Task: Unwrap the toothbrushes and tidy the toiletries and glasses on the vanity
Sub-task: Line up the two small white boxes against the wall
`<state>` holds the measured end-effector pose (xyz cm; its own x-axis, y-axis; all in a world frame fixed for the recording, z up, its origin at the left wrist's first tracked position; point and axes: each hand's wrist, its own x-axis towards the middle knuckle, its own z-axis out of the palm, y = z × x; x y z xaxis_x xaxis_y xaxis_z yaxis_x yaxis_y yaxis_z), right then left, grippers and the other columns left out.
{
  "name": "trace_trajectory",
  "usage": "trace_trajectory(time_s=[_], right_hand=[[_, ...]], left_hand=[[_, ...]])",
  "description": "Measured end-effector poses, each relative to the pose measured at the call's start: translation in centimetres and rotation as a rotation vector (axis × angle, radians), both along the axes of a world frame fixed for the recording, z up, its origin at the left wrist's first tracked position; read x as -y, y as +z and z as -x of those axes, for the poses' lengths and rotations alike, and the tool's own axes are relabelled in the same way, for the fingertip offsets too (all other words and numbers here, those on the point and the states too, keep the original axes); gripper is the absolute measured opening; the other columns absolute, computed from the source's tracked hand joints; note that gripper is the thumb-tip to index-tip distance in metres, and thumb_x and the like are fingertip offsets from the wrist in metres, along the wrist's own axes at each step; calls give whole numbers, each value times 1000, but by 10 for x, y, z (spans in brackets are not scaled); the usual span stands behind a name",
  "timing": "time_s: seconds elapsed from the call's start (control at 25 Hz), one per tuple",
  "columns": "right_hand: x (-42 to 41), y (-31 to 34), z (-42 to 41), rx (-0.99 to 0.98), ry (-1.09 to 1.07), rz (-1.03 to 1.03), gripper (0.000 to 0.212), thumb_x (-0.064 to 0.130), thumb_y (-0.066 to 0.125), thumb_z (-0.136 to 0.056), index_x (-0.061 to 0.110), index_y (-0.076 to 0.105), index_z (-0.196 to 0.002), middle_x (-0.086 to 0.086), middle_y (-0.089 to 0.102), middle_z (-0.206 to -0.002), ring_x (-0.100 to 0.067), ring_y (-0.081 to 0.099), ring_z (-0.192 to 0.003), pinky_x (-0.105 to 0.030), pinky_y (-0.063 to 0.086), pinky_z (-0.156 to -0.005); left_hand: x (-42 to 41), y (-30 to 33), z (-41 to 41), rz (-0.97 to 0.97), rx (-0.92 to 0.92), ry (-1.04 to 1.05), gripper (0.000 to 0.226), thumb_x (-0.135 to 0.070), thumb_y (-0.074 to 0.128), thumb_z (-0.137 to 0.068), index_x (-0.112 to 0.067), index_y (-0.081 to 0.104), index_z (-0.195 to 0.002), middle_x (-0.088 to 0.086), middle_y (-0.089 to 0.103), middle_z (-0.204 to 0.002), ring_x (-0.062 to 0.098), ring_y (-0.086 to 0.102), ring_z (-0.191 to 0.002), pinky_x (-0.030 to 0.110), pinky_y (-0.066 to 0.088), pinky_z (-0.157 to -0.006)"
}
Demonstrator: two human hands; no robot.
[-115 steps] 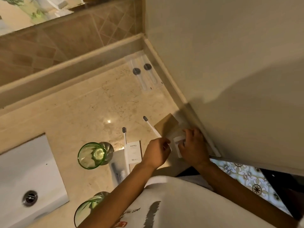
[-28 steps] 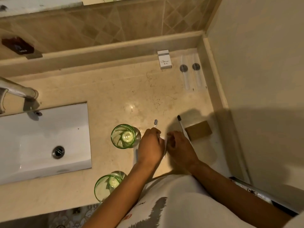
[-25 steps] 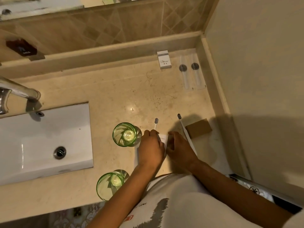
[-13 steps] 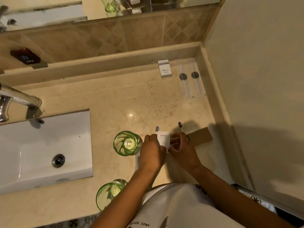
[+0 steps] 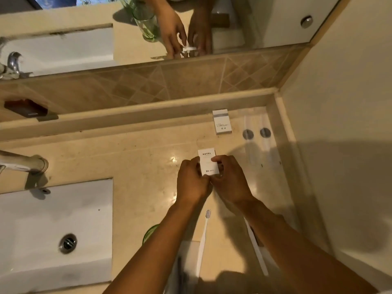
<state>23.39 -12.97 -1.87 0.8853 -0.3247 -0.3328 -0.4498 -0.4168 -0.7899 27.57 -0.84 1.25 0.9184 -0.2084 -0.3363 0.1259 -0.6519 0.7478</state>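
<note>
Carton under handling: small white rectangular cardboard box printed "HOTEL" (image 5: 208,162), held above the beige marble vanity top (image 5: 131,158), toward the back, between both hands. Judged light, thin-walled, easily crushed; surface smooth, so best gripped by the long edges, not the faces. Left hand (image 5: 192,181) is closed on its left edge; right hand (image 5: 230,179) is closed on the right edge and lower corner. A second white box with grey band (image 5: 221,122) lies just behind. Two clear-wrapped items with round dark caps (image 5: 256,133) lie right of that, by the wall. Two white unwrapped toothbrushes (image 5: 203,240) lie nearer the person, under the forearms. Green glass (image 5: 150,234) mostly hidden by the left arm.
</note>
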Motion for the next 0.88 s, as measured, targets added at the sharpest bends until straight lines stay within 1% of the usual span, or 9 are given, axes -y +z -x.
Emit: trace_trajectory(time_s=[0.08,0.16,0.24,0.36,0.44,0.56,0.64,0.76,0.88], right_hand=[[5,-7,-28,11,4,7,51,5,77,-80,22,56,-123,-1,53,-125,-13,59,-115,-10,52,-82],[9,-13,-49,46,39,50,50,6,77,-80,18,58,-125,-4,53,-127,-18,59,-118,-24,55,-93],[12,-17,-63,63,86,152,49,7,75,-81,14,59,-127,-8,53,-131,-25,56,-124,-37,52,-102],[13,-26,-72,51,106,274,45,11,72,-86,14,60,-129,-10,52,-135,-29,49,-132,-44,47,-108],[13,-30,-71,53,121,335,46,14,72,-87,18,59,-130,-8,50,-135,-29,45,-133,-45,47,-108],[19,-32,-64,84,102,398,46,24,72,-87,27,54,-130,-5,44,-135,-27,41,-130,-44,49,-106],[30,-29,-64,121,44,407,42,26,70,-89,28,54,-127,-1,42,-135,-24,43,-129,-41,50,-105],[49,-26,-72,151,-14,403,37,20,62,-92,29,56,-127,5,38,-137,-21,41,-130,-42,50,-104],[61,-22,-85,125,16,420,40,18,58,-96,31,54,-134,8,34,-146,-18,36,-137,-41,46,-110]], left_hand=[[5,-4,-29,-16,2,21,52,-2,67,-75,-19,66,-125,-5,54,-97,23,61,-101,21,39,-76],[9,-9,-52,-22,8,27,54,0,68,-75,-16,65,-126,-3,55,-100,24,62,-100,21,39,-78],[12,-17,-69,-54,10,3,54,-2,69,-76,-15,63,-129,3,59,-108,23,63,-101,20,39,-82],[16,-31,-81,-51,-5,-33,52,-4,70,-77,-16,65,-128,3,56,-108,22,64,-100,19,40,-83],[17,-36,-82,-49,18,-55,50,-4,71,-78,-16,64,-127,0,51,-105,22,63,-99,22,45,-84],[11,-38,-78,-58,101,-84,54,-8,71,-80,-18,58,-132,4,48,-120,22,58,-107,26,49,-88],[4,-40,-75,-111,279,-200,54,-15,71,-81,-17,57,-133,9,47,-133,26,49,-121,28,45,-93],[-4,-54,-71,-243,523,-433,46,-25,70,-88,-14,61,-132,15,50,-144,33,46,-135,40,46,-106],[-4,-70,-68,-301,531,-502,42,-32,66,-95,-18,62,-134,16,49,-150,35,41,-143,47,44,-110]])
